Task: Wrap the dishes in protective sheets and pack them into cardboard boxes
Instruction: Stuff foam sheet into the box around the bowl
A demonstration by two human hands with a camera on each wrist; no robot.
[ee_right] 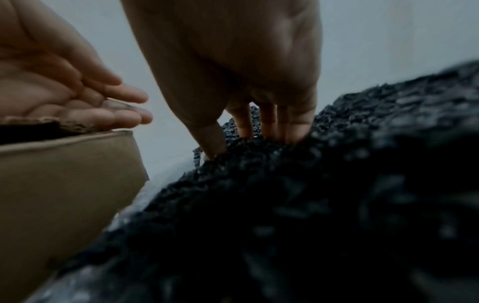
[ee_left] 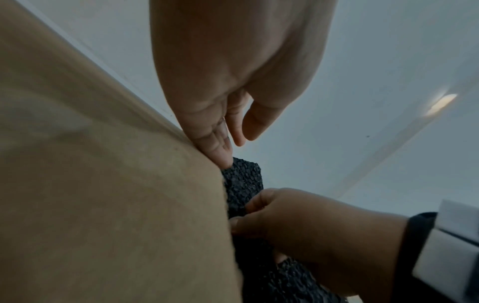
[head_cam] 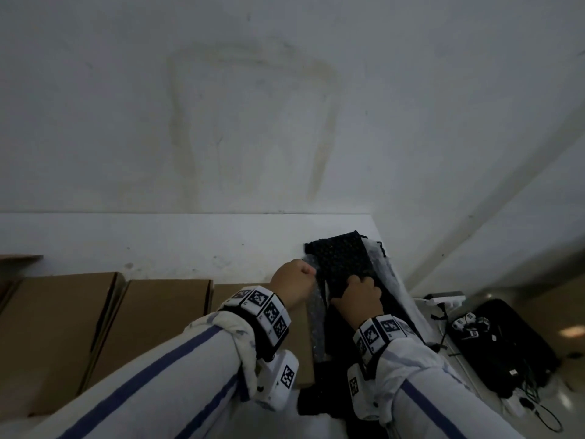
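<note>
A stack of black bubbled protective sheets (head_cam: pixel 345 258) lies at the right end of the white table (head_cam: pixel 158 242). My right hand (head_cam: pixel 356 282) pinches the top black sheet (ee_right: pixel 285 205) between thumb and fingers near its left edge, and the grip also shows in the left wrist view (ee_left: pixel 249 215). My left hand (head_cam: pixel 308 274) hovers just left of the stack with its fingers (ee_right: pixel 122 106) loosely extended and holding nothing I can make out. Its fingertips (ee_left: pixel 223 157) reach the seam between a cardboard box (ee_left: pixel 103 184) and the black sheet (ee_left: pixel 242 184). No dish is in view.
Several flat brown cardboard boxes (head_cam: pixel 158 318) line the table's near side on the left. A clear bubble sheet (head_cam: pixel 315 308) lies between the boxes and the black stack. On the floor to the right are a black bag with cables (head_cam: pixel 506 343). A wall stands behind the table.
</note>
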